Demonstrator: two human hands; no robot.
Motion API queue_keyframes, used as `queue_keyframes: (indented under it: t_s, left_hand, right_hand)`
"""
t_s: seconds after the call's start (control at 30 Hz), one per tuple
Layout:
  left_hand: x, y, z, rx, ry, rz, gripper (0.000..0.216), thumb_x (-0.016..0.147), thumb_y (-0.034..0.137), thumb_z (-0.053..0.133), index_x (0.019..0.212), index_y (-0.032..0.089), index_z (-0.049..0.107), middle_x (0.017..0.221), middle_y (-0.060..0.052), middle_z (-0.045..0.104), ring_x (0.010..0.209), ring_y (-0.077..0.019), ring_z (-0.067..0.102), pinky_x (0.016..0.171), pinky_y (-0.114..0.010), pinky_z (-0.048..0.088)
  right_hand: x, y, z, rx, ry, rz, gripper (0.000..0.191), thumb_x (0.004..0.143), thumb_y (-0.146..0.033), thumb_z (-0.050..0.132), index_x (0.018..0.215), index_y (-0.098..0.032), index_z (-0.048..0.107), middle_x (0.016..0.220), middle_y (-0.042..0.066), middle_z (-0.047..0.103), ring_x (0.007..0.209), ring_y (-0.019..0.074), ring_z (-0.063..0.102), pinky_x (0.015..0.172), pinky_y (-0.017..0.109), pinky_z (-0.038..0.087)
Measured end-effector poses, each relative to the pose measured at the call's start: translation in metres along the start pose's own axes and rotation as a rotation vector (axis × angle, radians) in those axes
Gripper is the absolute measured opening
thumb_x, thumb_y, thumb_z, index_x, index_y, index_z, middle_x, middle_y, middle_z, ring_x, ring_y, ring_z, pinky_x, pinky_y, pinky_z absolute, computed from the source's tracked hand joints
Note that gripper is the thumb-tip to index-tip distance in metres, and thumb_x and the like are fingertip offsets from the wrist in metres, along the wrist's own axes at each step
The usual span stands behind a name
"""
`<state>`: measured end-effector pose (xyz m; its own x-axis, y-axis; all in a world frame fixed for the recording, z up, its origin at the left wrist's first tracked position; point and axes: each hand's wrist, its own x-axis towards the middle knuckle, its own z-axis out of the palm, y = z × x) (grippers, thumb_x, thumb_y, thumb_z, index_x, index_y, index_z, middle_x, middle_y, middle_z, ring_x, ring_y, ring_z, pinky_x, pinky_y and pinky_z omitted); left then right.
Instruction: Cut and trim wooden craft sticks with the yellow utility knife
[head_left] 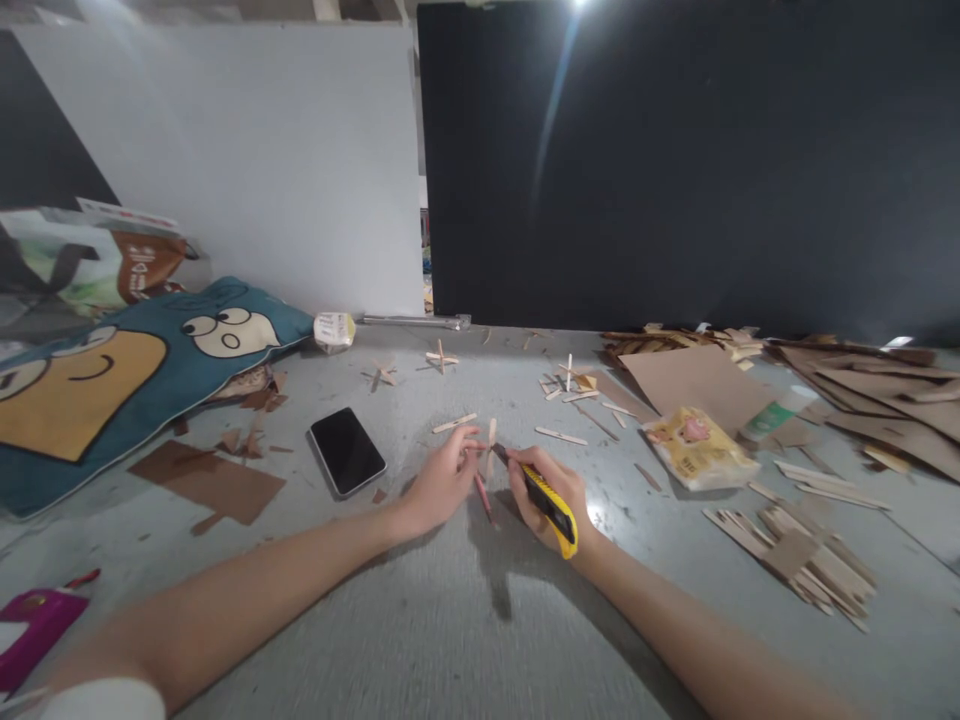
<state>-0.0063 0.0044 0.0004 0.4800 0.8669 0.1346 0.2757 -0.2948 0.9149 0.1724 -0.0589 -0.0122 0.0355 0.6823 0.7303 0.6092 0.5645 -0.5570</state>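
- Head view, landmark = phone [347, 450], lying flat, screen dark, on the grey table [450, 620].
- Just right of the phone: our left hand [442, 483], fingers curled, tips pinched on a wooden stick [491, 445] that it pins at the table surface. A red pencil [482, 494] lies just below that hand, touching or nearly touching the fingers; we cannot tell which.
- Further right of the phone: our right hand [551, 492], closed in a full grip round a yellow utility knife [550, 505]. Knife tip points at the stick, right at it; blade contact too small to confirm.
- Progress, judged: stick looks whole at the knife tip, so we read this cut as just starting. Several crossed-stick pieces [441, 357] already sit behind the phone toward the wall, so part of the batch looks done.
- Left to work, judged: loose sticks [814, 560] piled far right of the phone, plus singles [561, 435] scattered right of it.
- Right of the phone, beyond the hands: yellow packet [697, 447], a green-and-white tube [776, 412], cardboard sheets [697, 385].
- Left of the phone: brown card scraps [214, 485], blue cartoon bag [112, 385].
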Motion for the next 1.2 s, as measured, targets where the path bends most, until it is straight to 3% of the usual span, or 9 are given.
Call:
queue_keyframes:
  t_s: [0.1, 0.2, 0.27, 0.37, 0.47, 0.63, 0.93, 1.2]
  left_hand:
    - [0.001, -0.003, -0.001, 0.14, 0.169, 0.07, 0.021, 0.097, 0.018, 0.047, 0.116, 0.021, 0.055, 0.11, -0.006, 0.067, 0.078, -0.0154, 0.063, 0.08, -0.032, 0.051]
    - [-0.001, -0.004, -0.002, 0.265, 0.234, 0.147, 0.021, 0.095, 0.012, 0.045, 0.11, 0.021, 0.056, 0.101, -0.005, 0.064, 0.088, -0.0183, 0.062, 0.085, -0.034, 0.051]
    - [-0.005, -0.002, 0.0, 0.415, 0.176, 0.254, 0.023, 0.094, 0.009, 0.043, 0.107, 0.02, 0.058, 0.103, -0.007, 0.065, 0.098, -0.0221, 0.062, 0.091, -0.04, 0.052]
    - [-0.012, 0.003, 0.004, 0.703, -0.045, 0.473, 0.022, 0.093, 0.009, 0.047, 0.104, 0.017, 0.064, 0.106, -0.012, 0.068, 0.108, -0.0284, 0.06, 0.104, -0.05, 0.048]
    - [-0.017, 0.006, 0.007, 0.871, -0.098, 0.538, 0.024, 0.095, 0.01, 0.046, 0.101, 0.015, 0.069, 0.105, -0.013, 0.069, 0.107, -0.0299, 0.061, 0.106, -0.051, 0.047]
    - [-0.016, 0.006, 0.007, 0.911, -0.101, 0.551, 0.028, 0.096, 0.009, 0.044, 0.092, 0.014, 0.071, 0.097, -0.014, 0.07, 0.102, -0.0298, 0.061, 0.1, -0.05, 0.051]
    - [-0.016, 0.007, 0.007, 0.828, -0.111, 0.551, 0.024, 0.094, 0.008, 0.049, 0.1, 0.013, 0.071, 0.103, -0.014, 0.072, 0.106, -0.0299, 0.062, 0.103, -0.049, 0.052]
    - [-0.015, 0.005, 0.006, 0.856, -0.15, 0.568, 0.024, 0.093, 0.006, 0.049, 0.096, 0.015, 0.071, 0.101, -0.012, 0.072, 0.106, -0.0276, 0.065, 0.102, -0.046, 0.053]
  right_hand:
    - [0.001, 0.003, 0.001, -0.013, -0.014, 0.058, 0.017, 0.101, -0.031, 0.053, 0.094, -0.021, 0.065, 0.063, -0.002, 0.064, 0.049, 0.0124, 0.058, 0.052, 0.021, 0.048]
    - [0.003, 0.005, 0.0, -0.026, -0.043, 0.083, 0.021, 0.101, -0.034, 0.052, 0.088, -0.022, 0.064, 0.064, -0.001, 0.067, 0.05, 0.0132, 0.061, 0.053, 0.021, 0.049]
    - [0.005, 0.006, -0.001, -0.046, -0.051, 0.077, 0.025, 0.102, -0.035, 0.051, 0.085, -0.022, 0.063, 0.064, 0.0, 0.067, 0.05, 0.0133, 0.062, 0.054, 0.021, 0.049]
    - [0.006, 0.007, -0.002, -0.076, -0.047, 0.066, 0.03, 0.103, -0.036, 0.05, 0.08, -0.022, 0.062, 0.061, -0.001, 0.066, 0.048, 0.0132, 0.061, 0.052, 0.021, 0.048]
    - [0.007, 0.008, -0.003, -0.089, -0.05, 0.07, 0.031, 0.103, -0.037, 0.05, 0.077, -0.023, 0.06, 0.058, -0.001, 0.065, 0.046, 0.013, 0.06, 0.051, 0.021, 0.046]
    - [0.007, 0.01, -0.001, -0.092, -0.052, 0.093, 0.032, 0.103, -0.037, 0.05, 0.075, -0.023, 0.059, 0.056, -0.002, 0.063, 0.046, 0.0135, 0.06, 0.05, 0.021, 0.044]
    - [0.007, 0.009, -0.001, -0.086, -0.072, 0.122, 0.032, 0.102, -0.035, 0.05, 0.072, -0.023, 0.055, 0.055, -0.002, 0.061, 0.046, 0.0132, 0.059, 0.049, 0.022, 0.042]
    - [0.029, 0.01, -0.004, 0.041, -0.292, 0.165, 0.027, 0.096, -0.032, 0.049, 0.071, -0.025, 0.045, 0.056, -0.004, 0.053, 0.048, 0.0126, 0.047, 0.051, 0.023, 0.036]
